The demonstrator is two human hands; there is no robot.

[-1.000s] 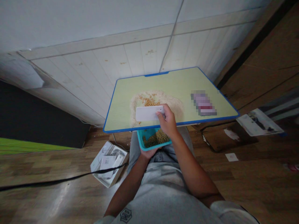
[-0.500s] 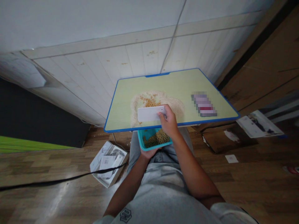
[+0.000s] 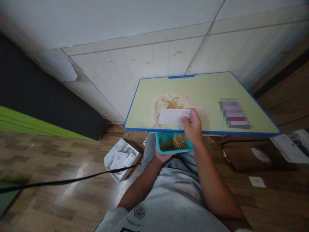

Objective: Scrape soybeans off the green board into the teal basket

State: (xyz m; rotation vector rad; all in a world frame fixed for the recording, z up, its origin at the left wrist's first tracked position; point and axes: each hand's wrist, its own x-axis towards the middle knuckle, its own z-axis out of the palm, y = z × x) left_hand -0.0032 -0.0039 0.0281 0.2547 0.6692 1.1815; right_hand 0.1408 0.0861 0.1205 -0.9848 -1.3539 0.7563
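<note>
My right hand (image 3: 194, 127) grips the right end of a flat white scraper (image 3: 172, 116), thumb on top. The scraper is just over the front part of the table (image 3: 136, 108). Behind it lies a small heap of yellow beans (image 3: 173, 105), ringed by pale grains (image 3: 154, 108) that look like rice. Below the table's front edge, my left hand (image 3: 164, 157) holds a turquoise tub (image 3: 174, 151) from underneath, its fingers mostly hidden. Inside the tub are green beans (image 3: 167, 145) on the left and yellowish beans (image 3: 181, 141) on the right.
A pixelated phone-like object (image 3: 235, 113) lies on the table's right side. On the floor, an open white box (image 3: 124, 175) stands to the left, with a black strap (image 3: 89, 177) beside it. Cardboard (image 3: 241, 159) lies at the right. A wall (image 3: 145, 51) backs the table.
The camera view has turned left, so the table and hands appear further right. Both hands keep their holds, and the scraper stays near the same spot by the bean heap.
</note>
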